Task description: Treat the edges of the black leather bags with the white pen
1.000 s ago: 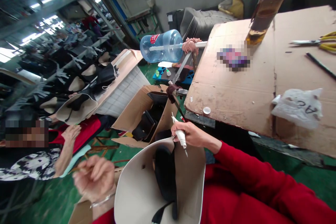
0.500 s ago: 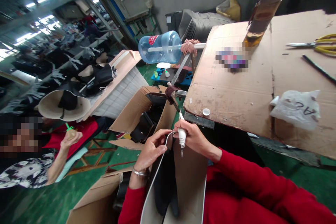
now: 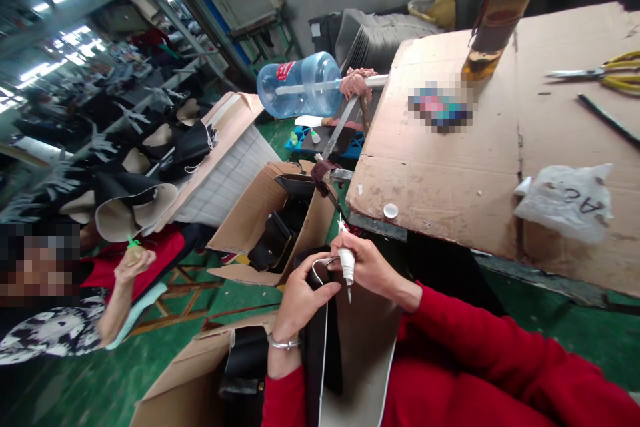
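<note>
In the head view, the person's right hand [image 3: 367,263] is closed around a small white applicator [image 3: 346,260], held upright with its thin tip pointing down just above a beige hat [image 3: 365,347] that lies in the lap against the red sleeve [image 3: 500,367]. The left hand [image 3: 300,297] pinches the hat's brim edge between thumb and fingers, folding it up so that the pale rim runs as a thin line down from the fingertips; a bracelet sits at that wrist. The hat looks light and soft, a felt-like sheet that bends readily and would crease if squeezed hard, so the edge of the brim, close to the spot under the tip, seems the best place to hold it; the applicator looks light and stiff, easy to grip like a pen. Beyond the hands, a cardboard-covered worktop [image 3: 450,167] carries a small white cap [image 3: 391,211], a plastic bag [image 3: 567,200], scissors [image 3: 600,70] and a tall bottle [image 3: 500,10]. Below its edge, an open box [image 3: 260,207] holds dark pieces, and a blue water jug [image 3: 300,87] lies on its side farther back. At the left, another person's hand [image 3: 131,260] holds a small green-capped bottle, with more hats [image 3: 135,203] piled behind.
</note>
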Demonstrator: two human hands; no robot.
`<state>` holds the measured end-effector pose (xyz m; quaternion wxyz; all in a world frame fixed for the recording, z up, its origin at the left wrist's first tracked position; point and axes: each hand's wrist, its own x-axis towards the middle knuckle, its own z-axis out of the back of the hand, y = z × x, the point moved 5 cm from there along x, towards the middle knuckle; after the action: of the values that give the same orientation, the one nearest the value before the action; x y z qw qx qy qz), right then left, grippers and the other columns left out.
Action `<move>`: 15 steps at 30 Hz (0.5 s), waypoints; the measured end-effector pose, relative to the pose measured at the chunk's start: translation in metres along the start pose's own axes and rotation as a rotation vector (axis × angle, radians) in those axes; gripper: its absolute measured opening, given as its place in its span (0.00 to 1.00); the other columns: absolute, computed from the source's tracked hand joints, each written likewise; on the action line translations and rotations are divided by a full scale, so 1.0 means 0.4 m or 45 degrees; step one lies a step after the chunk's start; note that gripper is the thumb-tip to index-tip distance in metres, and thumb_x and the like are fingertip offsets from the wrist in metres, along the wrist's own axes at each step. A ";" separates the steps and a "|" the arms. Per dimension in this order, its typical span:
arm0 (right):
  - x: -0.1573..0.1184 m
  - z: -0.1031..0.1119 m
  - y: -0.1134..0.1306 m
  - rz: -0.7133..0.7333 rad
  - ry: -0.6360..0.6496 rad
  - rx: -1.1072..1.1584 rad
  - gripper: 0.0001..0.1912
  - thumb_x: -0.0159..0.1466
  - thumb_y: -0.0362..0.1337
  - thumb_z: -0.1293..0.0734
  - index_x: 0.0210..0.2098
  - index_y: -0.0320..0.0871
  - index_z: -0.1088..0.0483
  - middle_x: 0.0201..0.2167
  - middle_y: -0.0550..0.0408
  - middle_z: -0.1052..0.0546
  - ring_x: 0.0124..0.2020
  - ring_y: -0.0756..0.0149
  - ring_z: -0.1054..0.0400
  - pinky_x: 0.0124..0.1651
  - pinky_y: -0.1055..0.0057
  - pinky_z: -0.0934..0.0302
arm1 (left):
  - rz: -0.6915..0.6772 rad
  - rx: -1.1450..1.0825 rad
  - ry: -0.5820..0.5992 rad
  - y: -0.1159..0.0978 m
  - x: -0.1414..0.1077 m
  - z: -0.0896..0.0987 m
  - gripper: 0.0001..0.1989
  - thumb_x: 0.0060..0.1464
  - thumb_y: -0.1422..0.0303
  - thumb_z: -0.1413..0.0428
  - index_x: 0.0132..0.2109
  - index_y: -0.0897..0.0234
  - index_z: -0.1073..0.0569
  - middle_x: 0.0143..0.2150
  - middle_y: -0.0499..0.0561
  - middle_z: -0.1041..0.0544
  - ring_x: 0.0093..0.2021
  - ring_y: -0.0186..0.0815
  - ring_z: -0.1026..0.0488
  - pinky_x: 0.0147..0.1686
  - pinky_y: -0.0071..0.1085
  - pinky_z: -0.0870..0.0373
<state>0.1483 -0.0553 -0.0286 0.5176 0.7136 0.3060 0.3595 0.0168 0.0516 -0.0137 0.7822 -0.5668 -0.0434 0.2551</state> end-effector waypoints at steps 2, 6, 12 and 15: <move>-0.002 -0.003 -0.001 0.001 0.008 0.000 0.11 0.61 0.36 0.25 0.34 0.42 0.32 0.29 0.60 0.30 0.28 0.71 0.39 0.32 0.75 0.45 | 0.033 0.017 -0.036 0.001 0.010 -0.004 0.23 0.48 0.59 0.30 0.50 0.62 0.20 0.47 0.53 0.18 0.48 0.46 0.23 0.51 0.35 0.32; -0.003 -0.003 0.003 0.021 0.029 -0.029 0.08 0.61 0.31 0.28 0.35 0.42 0.32 0.31 0.60 0.30 0.29 0.71 0.39 0.32 0.76 0.44 | 0.109 -0.087 -0.095 0.004 0.011 -0.007 0.16 0.49 0.59 0.31 0.43 0.63 0.17 0.40 0.51 0.17 0.43 0.43 0.23 0.47 0.33 0.31; -0.003 -0.001 -0.008 -0.017 0.051 0.001 0.12 0.61 0.37 0.24 0.36 0.43 0.32 0.29 0.61 0.29 0.27 0.71 0.39 0.30 0.75 0.44 | 0.162 -0.119 -0.148 0.001 0.002 -0.012 0.16 0.50 0.60 0.31 0.45 0.62 0.15 0.42 0.52 0.15 0.46 0.45 0.22 0.50 0.34 0.31; -0.003 0.004 -0.010 -0.011 0.046 -0.012 0.12 0.64 0.39 0.26 0.35 0.43 0.33 0.28 0.61 0.31 0.26 0.71 0.40 0.29 0.75 0.45 | 0.192 -0.160 -0.167 0.002 0.006 -0.022 0.16 0.51 0.59 0.32 0.45 0.62 0.15 0.43 0.53 0.15 0.46 0.45 0.21 0.49 0.34 0.30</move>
<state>0.1489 -0.0560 -0.0330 0.5168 0.7032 0.3168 0.3715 0.0217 0.0453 -0.0181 0.7192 -0.5985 -0.0676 0.3464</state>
